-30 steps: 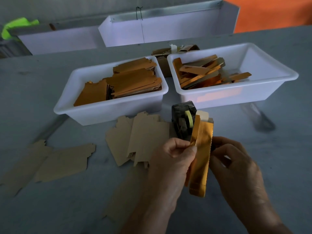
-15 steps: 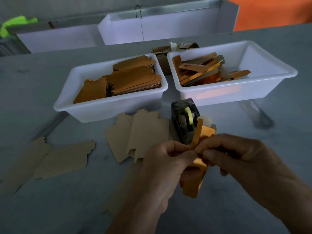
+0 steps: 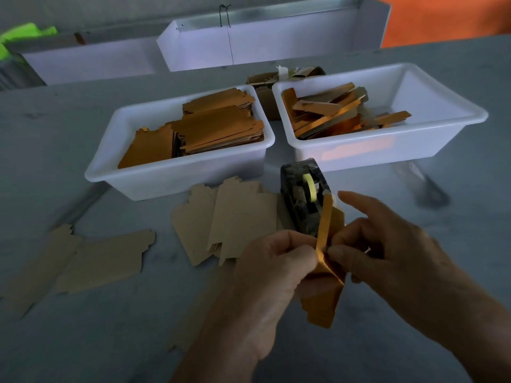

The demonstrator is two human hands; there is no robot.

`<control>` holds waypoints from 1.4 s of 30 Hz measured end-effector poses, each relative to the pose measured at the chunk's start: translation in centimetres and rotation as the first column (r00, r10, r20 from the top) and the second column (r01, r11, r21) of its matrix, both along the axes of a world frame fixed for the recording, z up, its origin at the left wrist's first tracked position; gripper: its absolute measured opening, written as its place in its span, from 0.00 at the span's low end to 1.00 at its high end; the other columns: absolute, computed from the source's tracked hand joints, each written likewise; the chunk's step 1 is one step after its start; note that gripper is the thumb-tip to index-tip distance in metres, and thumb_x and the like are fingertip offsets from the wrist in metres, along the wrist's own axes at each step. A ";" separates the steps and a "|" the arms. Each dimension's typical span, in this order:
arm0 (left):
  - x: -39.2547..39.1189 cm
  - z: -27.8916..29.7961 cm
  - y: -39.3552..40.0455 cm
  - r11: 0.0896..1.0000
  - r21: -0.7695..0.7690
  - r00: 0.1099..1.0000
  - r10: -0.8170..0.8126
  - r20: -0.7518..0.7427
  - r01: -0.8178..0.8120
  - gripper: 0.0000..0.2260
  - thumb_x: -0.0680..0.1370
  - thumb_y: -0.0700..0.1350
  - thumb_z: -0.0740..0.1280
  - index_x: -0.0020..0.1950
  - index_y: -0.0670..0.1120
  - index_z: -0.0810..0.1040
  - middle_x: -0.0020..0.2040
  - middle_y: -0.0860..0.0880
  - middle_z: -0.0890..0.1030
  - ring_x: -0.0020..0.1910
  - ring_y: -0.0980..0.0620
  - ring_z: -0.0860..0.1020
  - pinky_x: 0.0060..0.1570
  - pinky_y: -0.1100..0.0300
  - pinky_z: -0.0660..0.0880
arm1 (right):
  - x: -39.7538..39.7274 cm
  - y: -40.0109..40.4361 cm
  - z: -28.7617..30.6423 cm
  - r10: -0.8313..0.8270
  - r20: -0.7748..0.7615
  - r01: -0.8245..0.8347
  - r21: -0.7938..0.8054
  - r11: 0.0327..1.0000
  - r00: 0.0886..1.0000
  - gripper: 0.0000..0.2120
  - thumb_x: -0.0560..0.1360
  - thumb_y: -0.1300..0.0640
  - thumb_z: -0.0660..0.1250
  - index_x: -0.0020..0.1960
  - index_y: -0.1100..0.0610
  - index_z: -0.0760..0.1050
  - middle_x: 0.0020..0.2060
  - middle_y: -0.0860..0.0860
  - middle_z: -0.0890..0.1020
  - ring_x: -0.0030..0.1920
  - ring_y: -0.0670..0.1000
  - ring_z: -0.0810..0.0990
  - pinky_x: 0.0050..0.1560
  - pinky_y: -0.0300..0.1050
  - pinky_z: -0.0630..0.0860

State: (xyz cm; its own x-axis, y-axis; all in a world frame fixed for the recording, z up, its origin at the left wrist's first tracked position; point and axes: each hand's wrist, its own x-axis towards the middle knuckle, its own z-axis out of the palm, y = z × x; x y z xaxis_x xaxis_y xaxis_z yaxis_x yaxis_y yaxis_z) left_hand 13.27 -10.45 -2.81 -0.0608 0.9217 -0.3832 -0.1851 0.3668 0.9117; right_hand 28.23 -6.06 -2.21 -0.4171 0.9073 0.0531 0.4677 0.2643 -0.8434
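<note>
On the grey table (image 3: 470,244), nearer than the left tub (image 3: 177,172) and right tub (image 3: 387,150) and just before the tape dispenser (image 3: 298,200), you hold the folded gold card (image 3: 323,299) aloft. Your left hand (image 3: 271,277) and right hand (image 3: 387,258) both pinch its fold; uneven pressure could let it slip or crease crooked.

Dim, bluish light lies over my table (image 3: 83,341). The white bins (image 3: 177,172) and the orange wall (image 3: 448,17) glow brightest. The gold card (image 3: 322,299) I hold glints at its fold. Straight edges bow toward the corners, and the far right looks smeared.
</note>
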 end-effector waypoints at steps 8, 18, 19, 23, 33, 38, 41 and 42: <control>0.7 -0.3 -0.4 0.994 0.063 0.989 0.099 -0.106 -0.093 0.05 0.77 0.42 0.67 0.44 0.44 0.82 0.39 0.47 0.85 0.39 0.49 0.85 0.42 0.55 0.81 | -0.7 -0.3 -0.4 -0.055 0.047 0.050 0.099 0.994 0.997 0.23 0.68 0.56 0.71 0.55 0.37 0.66 0.38 0.35 0.80 0.37 0.36 0.78 0.40 0.25 0.71; 3.3 -2.2 -1.5 0.856 0.474 0.795 0.429 -0.429 -0.206 0.06 0.76 0.42 0.68 0.41 0.51 0.80 0.37 0.51 0.83 0.37 0.53 0.82 0.40 0.51 0.81 | -1.2 -0.6 -0.4 -0.217 0.116 0.206 0.105 0.973 0.969 0.27 0.66 0.50 0.73 0.62 0.45 0.68 0.36 0.32 0.80 0.36 0.35 0.78 0.39 0.27 0.71; 3.1 -2.2 -1.5 0.850 0.485 0.793 0.434 -0.427 -0.204 0.05 0.75 0.42 0.69 0.41 0.51 0.80 0.37 0.50 0.83 0.37 0.53 0.83 0.39 0.50 0.81 | -1.1 -0.5 -0.2 -0.216 0.118 0.206 0.088 0.975 0.969 0.26 0.65 0.47 0.74 0.60 0.44 0.69 0.34 0.35 0.81 0.35 0.36 0.78 0.37 0.30 0.72; 1.7 -1.1 -1.7 0.873 0.450 0.891 0.345 -0.297 -0.188 0.03 0.74 0.46 0.69 0.42 0.51 0.81 0.37 0.51 0.85 0.36 0.53 0.84 0.35 0.55 0.82 | -0.6 0.1 0.9 -0.188 0.072 0.186 0.029 0.982 0.980 0.24 0.55 0.36 0.70 0.49 0.42 0.74 0.33 0.40 0.80 0.31 0.39 0.77 0.30 0.32 0.71; -2.8 -0.8 -0.1 0.979 0.198 0.880 0.128 -0.458 -0.039 0.20 0.70 0.64 0.63 0.59 0.58 0.72 0.42 0.55 0.84 0.34 0.61 0.81 0.30 0.63 0.76 | -1.1 4.7 1.6 0.038 -0.308 -0.163 -0.393 0.905 0.951 0.04 0.68 0.52 0.71 0.40 0.52 0.81 0.28 0.50 0.78 0.27 0.44 0.76 0.28 0.33 0.72; -4.8 -3.5 1.7 0.969 0.183 0.298 0.227 -0.927 -0.169 0.22 0.76 0.59 0.63 0.65 0.47 0.73 0.61 0.49 0.76 0.59 0.50 0.73 0.59 0.56 0.70 | -2.8 14.3 1.2 -0.380 -0.534 0.069 -0.512 0.856 0.755 0.02 0.75 0.61 0.67 0.45 0.56 0.77 0.32 0.50 0.80 0.28 0.43 0.79 0.28 0.35 0.74; -5.9 -4.5 2.5 0.964 0.110 0.320 0.186 -0.929 -0.242 0.24 0.75 0.60 0.65 0.64 0.46 0.73 0.63 0.47 0.74 0.61 0.47 0.71 0.61 0.53 0.69 | -3.6 18.7 1.8 -0.554 -0.640 0.045 -0.632 0.774 0.533 0.07 0.75 0.60 0.69 0.51 0.59 0.75 0.35 0.52 0.84 0.33 0.46 0.84 0.31 0.36 0.77; -6.2 -4.4 2.7 0.961 0.108 0.329 0.190 -0.925 -0.253 0.22 0.75 0.59 0.65 0.63 0.47 0.73 0.62 0.47 0.75 0.61 0.46 0.71 0.60 0.52 0.69 | -3.6 19.3 1.9 -0.556 -0.645 0.034 -0.637 0.770 0.525 0.07 0.75 0.60 0.69 0.52 0.59 0.75 0.38 0.53 0.84 0.36 0.48 0.85 0.32 0.36 0.78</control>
